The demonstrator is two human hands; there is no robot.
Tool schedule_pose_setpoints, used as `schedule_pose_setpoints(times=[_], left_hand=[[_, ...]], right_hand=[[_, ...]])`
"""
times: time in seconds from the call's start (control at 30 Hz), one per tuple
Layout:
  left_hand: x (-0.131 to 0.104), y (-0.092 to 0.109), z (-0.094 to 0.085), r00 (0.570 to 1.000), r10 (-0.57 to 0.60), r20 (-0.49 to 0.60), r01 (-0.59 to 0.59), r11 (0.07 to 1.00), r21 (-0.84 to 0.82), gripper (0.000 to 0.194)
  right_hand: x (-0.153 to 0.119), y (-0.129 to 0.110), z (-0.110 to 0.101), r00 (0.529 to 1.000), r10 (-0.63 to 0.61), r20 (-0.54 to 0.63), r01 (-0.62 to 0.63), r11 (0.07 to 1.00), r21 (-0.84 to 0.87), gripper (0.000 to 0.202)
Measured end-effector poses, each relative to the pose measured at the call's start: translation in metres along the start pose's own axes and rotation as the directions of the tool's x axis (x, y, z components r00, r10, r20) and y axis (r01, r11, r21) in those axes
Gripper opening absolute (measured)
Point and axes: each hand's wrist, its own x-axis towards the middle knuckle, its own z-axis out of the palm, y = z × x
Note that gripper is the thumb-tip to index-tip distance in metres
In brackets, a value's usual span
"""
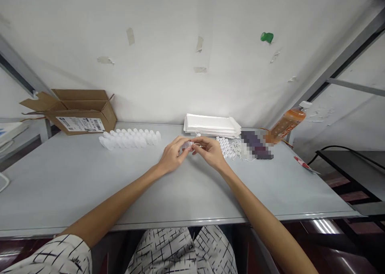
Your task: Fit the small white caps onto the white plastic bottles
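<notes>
My left hand (173, 155) is closed around a small translucent white piece (187, 145), mostly hidden by the fingers. The fingertips of my right hand (210, 150) pinch at its right end, and a bit of thin white cord shows by them. Both hands are held together over the middle of the table. To their left stand rows of translucent white plastic pieces (129, 139), like small bottles. Just right of my right hand lie rows of small white pieces (226, 148) beside a heap of white cords (239, 149).
Behind the hands, a stack of flat white sheets or trays (212, 124) rests against the wall. An open cardboard box (81, 111) stands at the back left of the grey table (186, 198). At right are a blurred dark object (258, 146) and a tilted orange drink bottle (288, 123).
</notes>
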Motion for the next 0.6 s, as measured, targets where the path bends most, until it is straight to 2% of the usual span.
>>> schedule_pose_setpoints(times=[0.13, 0.37, 0.6], left_hand=[[-0.001, -0.002, 0.002, 1.000, 0.031, 0.006, -0.031, 0.997, 0.074, 0.030], [-0.002, 0.008, -0.001, 0.998, 0.050, 0.033, -0.057, 0.960, 0.273, 0.028], [-0.002, 0.008, 0.002, 0.994, 0.105, 0.033, -0.110, 0.927, 0.359, 0.026]], right_hand=[[0.000, 0.001, 0.000, 1.000, 0.007, -0.013, -0.007, 1.000, 0.001, 0.031], [-0.001, -0.006, -0.001, 0.997, 0.073, 0.004, -0.073, 0.997, 0.035, 0.034], [0.000, -0.009, -0.003, 0.992, 0.124, 0.023, -0.125, 0.990, 0.064, 0.032]])
